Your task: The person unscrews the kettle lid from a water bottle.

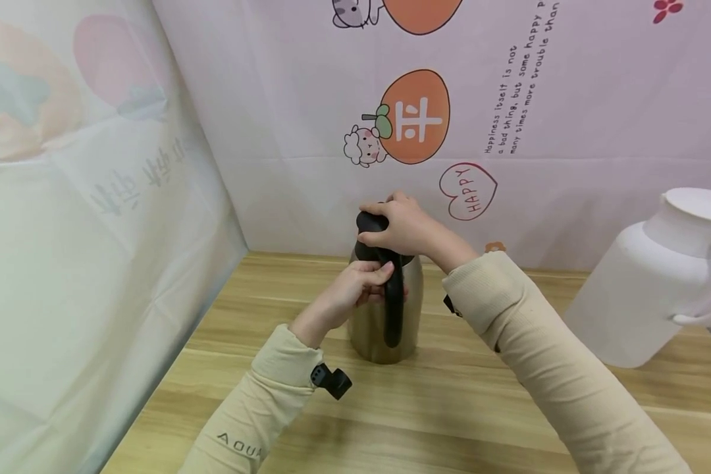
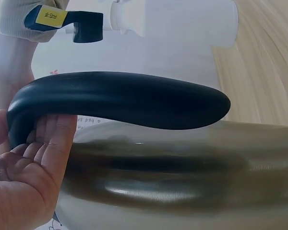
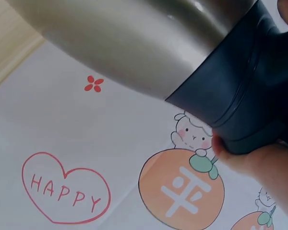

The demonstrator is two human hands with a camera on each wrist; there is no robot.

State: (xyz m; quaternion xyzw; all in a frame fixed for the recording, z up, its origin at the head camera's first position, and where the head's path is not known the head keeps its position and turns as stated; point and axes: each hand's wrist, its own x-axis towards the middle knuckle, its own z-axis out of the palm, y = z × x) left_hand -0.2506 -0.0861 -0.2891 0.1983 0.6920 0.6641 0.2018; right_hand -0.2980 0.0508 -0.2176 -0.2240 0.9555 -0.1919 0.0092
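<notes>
A steel thermos jug (image 1: 367, 336) with a black lid (image 1: 370, 222) and black handle (image 1: 394, 316) stands upright on the wooden table, by the back wall. My left hand (image 1: 352, 286) holds the upper part of the handle, thumb on the outside; in the left wrist view its fingers (image 2: 53, 141) pass under the handle (image 2: 125, 99). From above, my right hand (image 1: 409, 225) grips the lid, fingers spread round its sides. In the right wrist view, a finger of the right hand (image 3: 259, 160) touches the black top below the dark collar (image 3: 216, 79). The lid's top is partly hidden by that hand.
A white jug (image 1: 646, 289) with a side handle stands on the table (image 1: 450, 408) at the right, beyond my right forearm. A printed cloth (image 1: 308, 131) hangs behind the table, and a pale sheet (image 1: 65, 276) hangs along its left edge.
</notes>
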